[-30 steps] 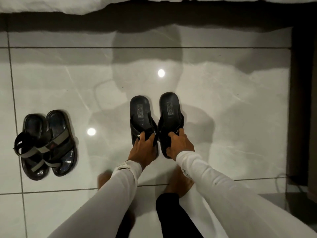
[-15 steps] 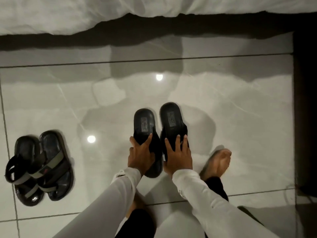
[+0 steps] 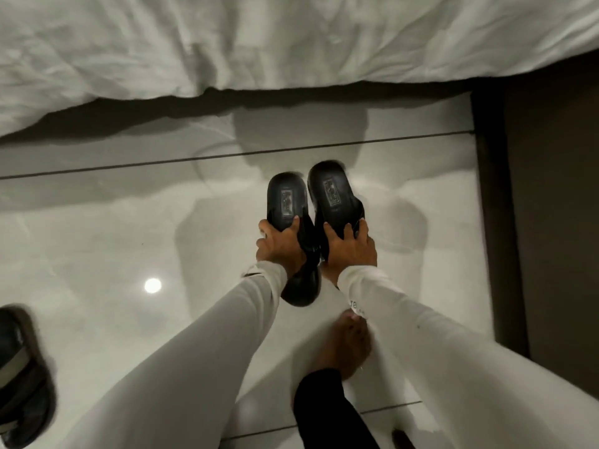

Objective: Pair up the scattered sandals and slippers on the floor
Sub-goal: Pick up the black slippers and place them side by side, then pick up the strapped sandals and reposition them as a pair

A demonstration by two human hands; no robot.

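Note:
Two black slippers are held side by side above the pale tiled floor, heels pointing away from me. My left hand (image 3: 280, 249) grips the left black slipper (image 3: 287, 202) across its strap. My right hand (image 3: 351, 246) grips the right black slipper (image 3: 332, 192) the same way; this one sits slightly further forward. At the lower left edge lies a dark sandal with grey straps (image 3: 22, 377), partly cut off by the frame. My white sleeves cover both forearms.
A bed with a rumpled white sheet (image 3: 259, 43) runs across the top, overhanging the floor. A dark wall or furniture panel (image 3: 544, 222) stands along the right. My bare foot (image 3: 348, 348) rests on the glossy tiles (image 3: 113, 238) below my right arm.
Both slippers have been lifted off the floor and carried forward, toward the bed. The view has shifted forward and right, so the strapped sandal pair has slid to the lower left edge.

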